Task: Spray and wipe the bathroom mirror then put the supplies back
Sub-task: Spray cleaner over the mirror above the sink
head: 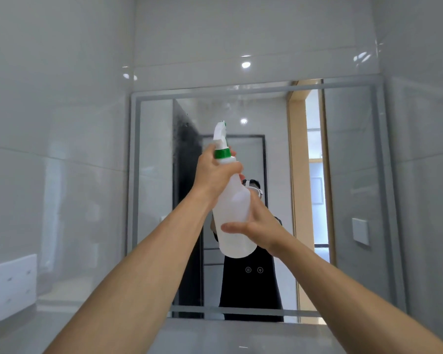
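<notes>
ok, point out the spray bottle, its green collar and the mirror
spray bottle (232, 213): head view, on the translucent white body.
green collar (222, 153): head view, on the ring below the trigger head.
mirror (348, 175): head view, on the bare glass right of the hands.

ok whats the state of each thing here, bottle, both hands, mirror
spray bottle: lifted, nozzle aimed at the mirror, tilted slightly
left hand: wrapped around the bottle neck by the green collar
right hand: holding the lower body of the bottle, thumb across its front
mirror: on the wall, faint mist near the top centre, no cloth on it
</notes>
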`<control>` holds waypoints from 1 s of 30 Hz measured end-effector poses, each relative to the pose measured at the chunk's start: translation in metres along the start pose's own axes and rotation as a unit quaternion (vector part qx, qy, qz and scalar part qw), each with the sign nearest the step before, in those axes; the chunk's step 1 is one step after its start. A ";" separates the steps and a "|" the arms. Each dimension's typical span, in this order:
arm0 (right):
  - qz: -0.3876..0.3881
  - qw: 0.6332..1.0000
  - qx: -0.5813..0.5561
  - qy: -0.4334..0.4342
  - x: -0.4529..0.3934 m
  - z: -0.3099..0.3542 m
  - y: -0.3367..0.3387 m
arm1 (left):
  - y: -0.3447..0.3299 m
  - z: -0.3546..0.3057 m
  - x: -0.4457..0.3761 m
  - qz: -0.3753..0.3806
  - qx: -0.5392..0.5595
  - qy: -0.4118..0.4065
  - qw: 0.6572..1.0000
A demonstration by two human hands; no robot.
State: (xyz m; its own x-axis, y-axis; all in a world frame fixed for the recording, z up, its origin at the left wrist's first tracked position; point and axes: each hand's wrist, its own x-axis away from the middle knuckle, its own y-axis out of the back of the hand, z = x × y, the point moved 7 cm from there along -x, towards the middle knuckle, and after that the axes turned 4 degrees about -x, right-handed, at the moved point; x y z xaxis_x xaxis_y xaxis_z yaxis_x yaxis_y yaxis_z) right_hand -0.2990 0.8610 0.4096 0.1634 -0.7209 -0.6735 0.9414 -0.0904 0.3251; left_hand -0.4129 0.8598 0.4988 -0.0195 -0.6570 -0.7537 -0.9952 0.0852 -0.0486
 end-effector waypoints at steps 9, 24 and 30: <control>-0.028 0.999 0.024 -0.016 0.012 0.001 0.025 | -0.027 -0.005 0.003 0.035 0.007 -0.005 0.999; -0.065 0.996 0.054 -0.026 0.039 -0.006 0.069 | -0.077 -0.003 0.011 0.042 -0.008 -0.020 0.999; -0.094 0.993 0.054 -0.037 0.048 -0.011 0.092 | -0.105 -0.006 0.012 0.087 0.006 -0.022 0.996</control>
State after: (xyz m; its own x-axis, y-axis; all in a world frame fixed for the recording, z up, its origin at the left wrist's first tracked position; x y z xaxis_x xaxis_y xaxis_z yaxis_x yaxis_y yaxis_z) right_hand -0.2013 0.8256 0.4002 -0.0383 -0.7329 -0.6792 0.9153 -0.2985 0.2705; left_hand -0.3092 0.8388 0.4987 -0.1877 -0.5972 -0.7798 -0.9758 0.2038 0.0788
